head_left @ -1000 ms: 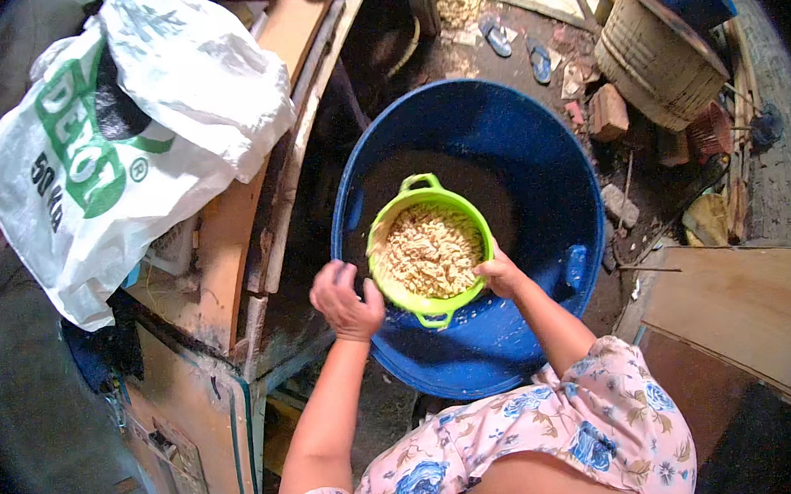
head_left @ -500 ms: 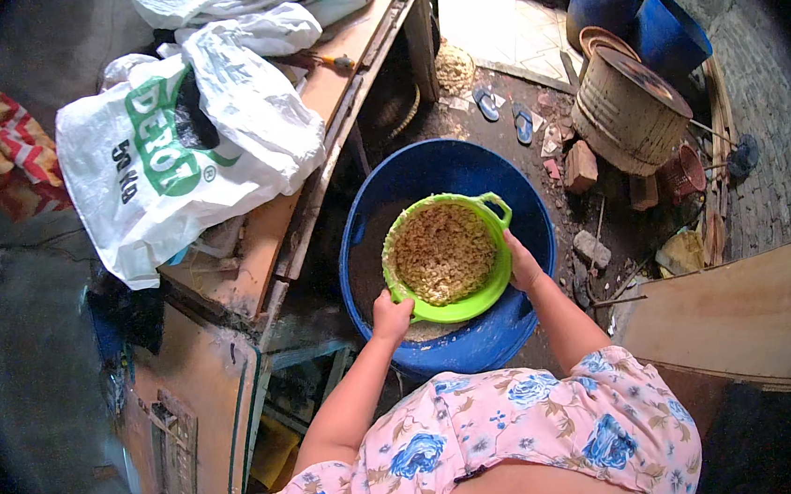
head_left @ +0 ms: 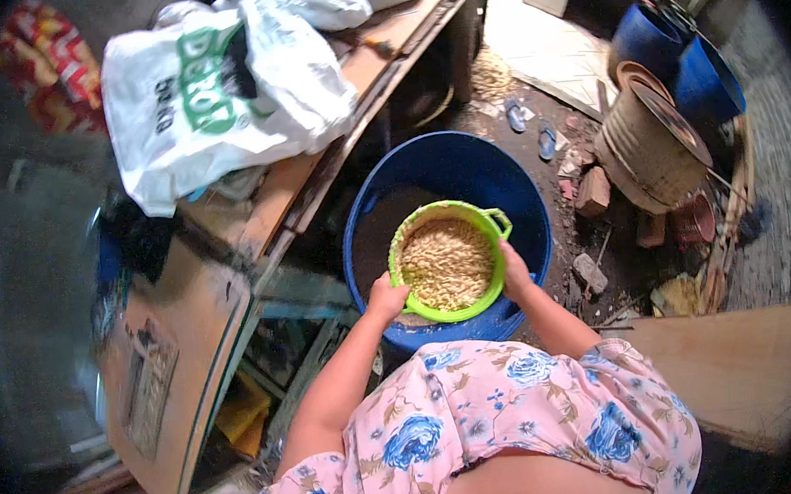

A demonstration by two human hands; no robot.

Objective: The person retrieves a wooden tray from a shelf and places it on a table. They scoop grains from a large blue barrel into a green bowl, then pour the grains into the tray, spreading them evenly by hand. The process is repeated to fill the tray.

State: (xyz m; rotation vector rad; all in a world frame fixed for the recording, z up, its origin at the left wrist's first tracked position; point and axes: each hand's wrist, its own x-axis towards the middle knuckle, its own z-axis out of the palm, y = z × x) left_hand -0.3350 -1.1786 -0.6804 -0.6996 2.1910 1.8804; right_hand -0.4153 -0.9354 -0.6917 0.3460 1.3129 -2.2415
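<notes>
Both hands are gripping a green colander (head_left: 450, 261) of pale grain over a blue tub (head_left: 464, 170): left hand (head_left: 387, 298) and right hand (head_left: 514, 272) are closing on opposite rims. Draining appears under way; any tilting calls for level, even support.

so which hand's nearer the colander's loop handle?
Right. The right hand grips the rim just below the loop handle; the left hand holds the opposite rim.

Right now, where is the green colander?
In the head view, the green colander is near the centre, held over the blue tub between the left hand and right hand, right of the wooden table.
</notes>
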